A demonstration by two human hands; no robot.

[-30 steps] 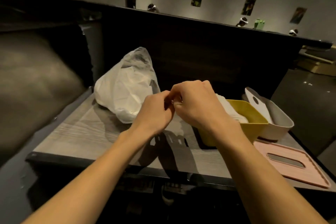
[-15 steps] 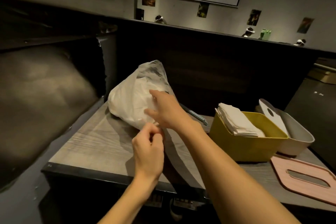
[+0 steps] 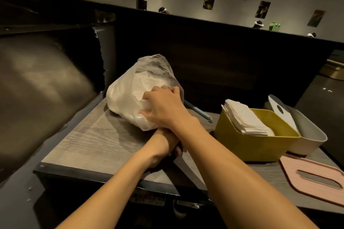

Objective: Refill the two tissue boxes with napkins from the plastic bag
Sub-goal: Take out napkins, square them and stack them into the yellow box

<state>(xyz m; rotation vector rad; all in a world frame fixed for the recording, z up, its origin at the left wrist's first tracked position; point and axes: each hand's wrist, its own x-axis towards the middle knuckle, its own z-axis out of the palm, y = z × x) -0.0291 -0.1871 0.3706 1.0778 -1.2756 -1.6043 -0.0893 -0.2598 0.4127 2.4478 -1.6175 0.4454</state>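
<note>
Reaching across the table (image 3: 89,145), the right hand (image 3: 163,109) is curling its fingers into the plastic bag (image 3: 130,96) lying at the table's far left. The left hand (image 3: 163,143) is tucked beneath the right forearm, so whether its fingers are holding anything cannot be told. The bag is looking light, soft and slippery, so gathering the loose film near its mouth is probably the surest hold.

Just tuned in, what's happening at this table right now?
A person is refilling tissue boxes. The right hand reaches across and grips the plastic bag of napkins; the left hand sits mostly hidden under the right wrist. The yellow box already holds a leaning stack of napkins, the white box behind it looks unfilled, and a pink lid lies on the table.
</note>
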